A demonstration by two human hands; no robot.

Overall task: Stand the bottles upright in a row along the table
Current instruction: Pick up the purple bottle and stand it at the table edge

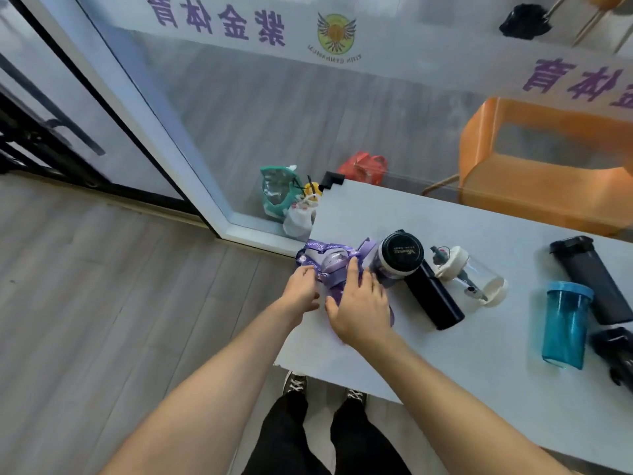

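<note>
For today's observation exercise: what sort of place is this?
Probably a gym or sports studio: glass partition with a winged gym logo, purple lettering, and sports bottles on a white table.

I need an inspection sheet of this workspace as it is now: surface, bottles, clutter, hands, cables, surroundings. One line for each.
Surface: white table, bare between the bottles.
Job's things: purple bottle with strap at the left end, under both hands; black flask lying; clear bottle lying; blue bottle looks upright; dark bottle lying; another dark item at the right edge, unclear.
Clutter: nothing seen on the table.
Grippers: left hand and right hand both on the purple bottle; grip unclear.
Cables: nothing seen.
Surroundings: glass partition, bags on the floor behind it, orange chair.
</note>
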